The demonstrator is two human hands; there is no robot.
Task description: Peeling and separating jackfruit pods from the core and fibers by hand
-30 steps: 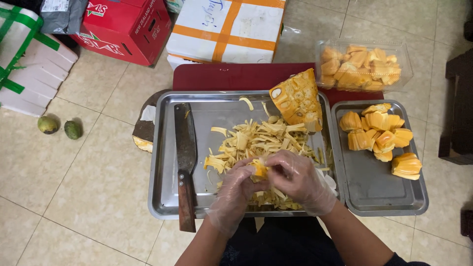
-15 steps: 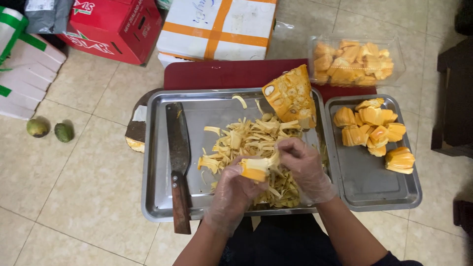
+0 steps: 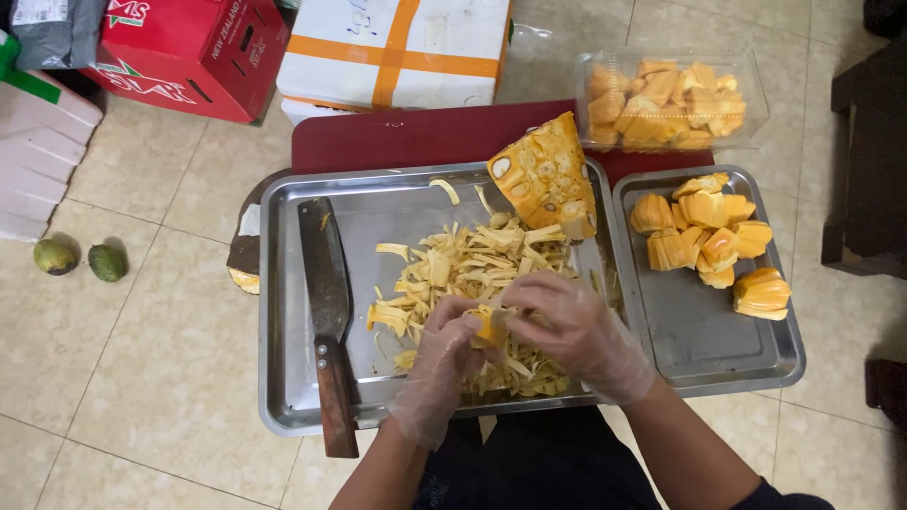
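Both hands wear clear plastic gloves and meet over the large steel tray (image 3: 283, 283). My left hand (image 3: 442, 364) grips an orange jackfruit pod (image 3: 488, 328). My right hand (image 3: 565, 326) pinches the same pod from the right, its fingers curled on it. Under and behind the hands lies a heap of pale yellow fibre strips (image 3: 472, 269). A wedge of cut jackfruit (image 3: 543, 177) leans at the tray's far right corner. A cleaver (image 3: 324, 312) with a wooden handle lies along the tray's left side.
A smaller steel tray (image 3: 704, 331) on the right holds several peeled pods (image 3: 704, 236). Behind it stands a clear box of pods (image 3: 666, 104). A dark red board (image 3: 397, 137), cardboard boxes (image 3: 392, 47) and two green fruits (image 3: 76, 260) sit on the tiled floor.
The pod was pulled open and raised half a second ago; now both hands have closed in on it again, lower over the strips. The view has drifted, so everything sits further left.
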